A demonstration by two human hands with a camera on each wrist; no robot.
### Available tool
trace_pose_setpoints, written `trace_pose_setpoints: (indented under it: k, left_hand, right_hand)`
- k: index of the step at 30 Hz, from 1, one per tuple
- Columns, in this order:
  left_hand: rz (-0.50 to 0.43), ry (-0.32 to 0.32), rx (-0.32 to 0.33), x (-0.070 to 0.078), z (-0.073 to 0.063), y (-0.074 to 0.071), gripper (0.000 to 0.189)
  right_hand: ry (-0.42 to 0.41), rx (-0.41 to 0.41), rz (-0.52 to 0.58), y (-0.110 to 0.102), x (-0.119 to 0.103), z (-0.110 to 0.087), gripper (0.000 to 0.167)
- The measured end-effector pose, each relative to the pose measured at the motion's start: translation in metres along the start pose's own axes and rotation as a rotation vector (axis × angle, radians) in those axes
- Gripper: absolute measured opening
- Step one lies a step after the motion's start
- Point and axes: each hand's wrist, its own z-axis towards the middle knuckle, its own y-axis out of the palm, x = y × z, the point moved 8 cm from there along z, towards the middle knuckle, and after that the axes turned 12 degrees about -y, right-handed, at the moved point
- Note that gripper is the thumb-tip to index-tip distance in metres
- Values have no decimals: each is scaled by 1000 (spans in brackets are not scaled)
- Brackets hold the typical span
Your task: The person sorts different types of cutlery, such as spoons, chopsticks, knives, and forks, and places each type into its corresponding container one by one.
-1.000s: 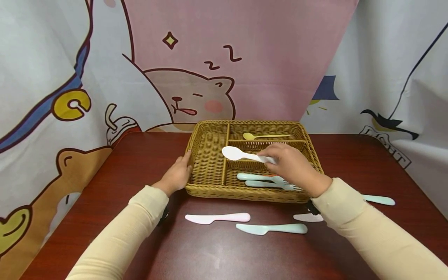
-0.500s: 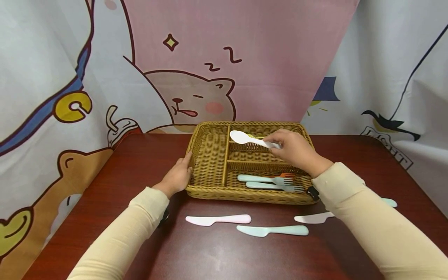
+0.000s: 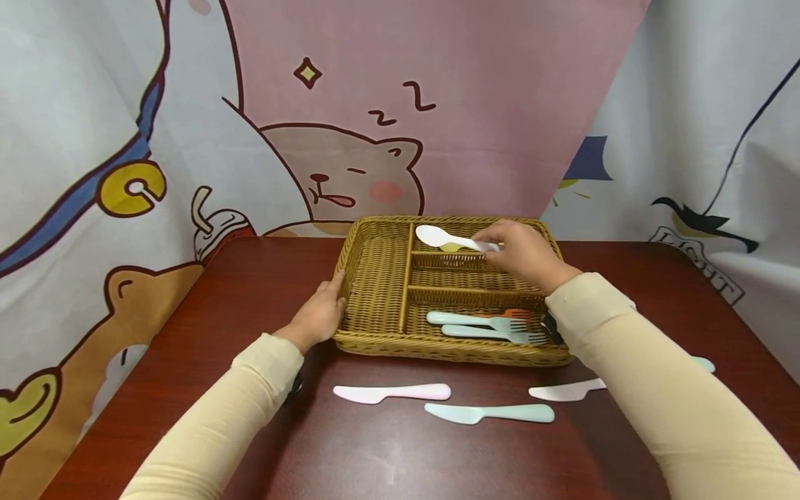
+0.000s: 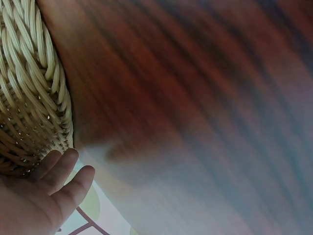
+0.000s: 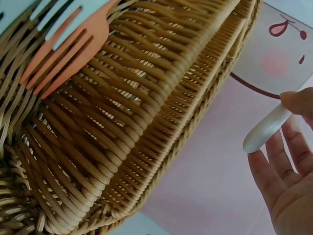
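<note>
My right hand (image 3: 521,253) pinches a white spoon (image 3: 432,237) by its handle, above the back compartment of a wicker basket (image 3: 450,353). In the right wrist view the spoon's handle (image 5: 266,129) lies between thumb and fingers. A yellow spoon (image 3: 450,247) sits in that back compartment, partly hidden under the white one. My left hand (image 3: 315,312) rests against the basket's left side, its fingers fairly straight; the left wrist view shows them at the woven wall (image 4: 34,93). Pale green forks (image 3: 465,320) and an orange fork (image 5: 73,54) lie in the front compartment.
On the dark red table in front of the basket lie a pink knife (image 3: 394,393), a pale green knife (image 3: 490,414) and another pale knife (image 3: 565,391). A pale green handle (image 3: 705,364) shows beyond my right sleeve. A printed cloth (image 3: 487,104) hangs behind.
My right hand has carried the white spoon back and slightly right, from over the middle of the basket to over its back compartment. The left hand stays at the basket's side.
</note>
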Motion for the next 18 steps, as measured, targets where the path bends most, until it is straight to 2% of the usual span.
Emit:
trace_pose_setpoints:
  k: [12, 18]
  left_hand:
    - [-11, -8, -2, 0, 0, -1, 59]
    - [-11, -10, -11, 0, 0, 1, 59]
  right_hand:
    - [94, -38, -93, 10, 25, 8, 33]
    - [102, -49, -155, 14, 35, 8, 32]
